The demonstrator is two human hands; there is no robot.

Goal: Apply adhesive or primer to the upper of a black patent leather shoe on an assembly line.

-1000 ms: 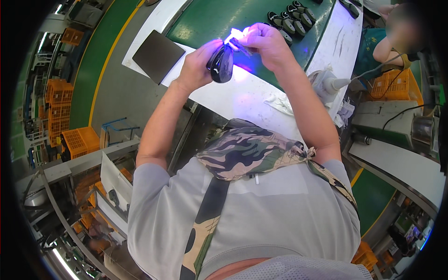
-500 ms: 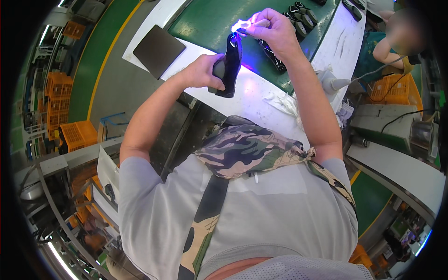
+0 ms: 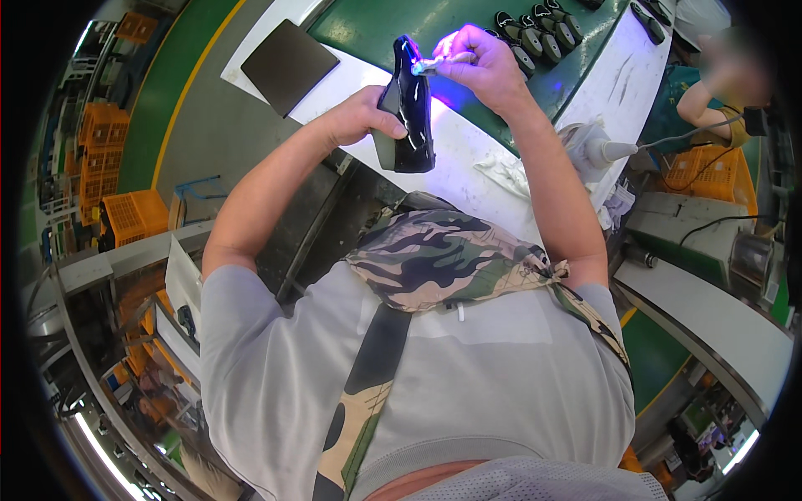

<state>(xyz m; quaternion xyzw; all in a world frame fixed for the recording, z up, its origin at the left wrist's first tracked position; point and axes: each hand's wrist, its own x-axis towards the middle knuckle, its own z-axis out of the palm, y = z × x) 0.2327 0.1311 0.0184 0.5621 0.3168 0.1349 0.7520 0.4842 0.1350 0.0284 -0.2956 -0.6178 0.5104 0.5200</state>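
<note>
My left hand (image 3: 363,115) grips a glossy black shoe (image 3: 414,125) with a grey sole, its thumb lying across the black side. The shoe stands nearly on end above the white table edge. Pinched in my right hand (image 3: 484,68) is a small whitish piece (image 3: 431,64), perhaps a cloth. It meets the upper edge of the shoe. Blue-violet light falls on this spot and on the fingers, and its glare hides the piece's exact shape.
Several black shoes (image 3: 547,33) with grey soles lie on the green belt (image 3: 368,33) beyond. A dark flat board (image 3: 288,67) rests at the left. Near my right forearm are a white nozzle bottle (image 3: 593,149) and crumpled white cloth (image 3: 505,174). A co-worker (image 3: 702,107) is at the right.
The shoe has turned, showing more of its glossy upper, and its upper end has risen. My right hand now works lower along its side. A shoe seen beside my right wrist no longer shows.
</note>
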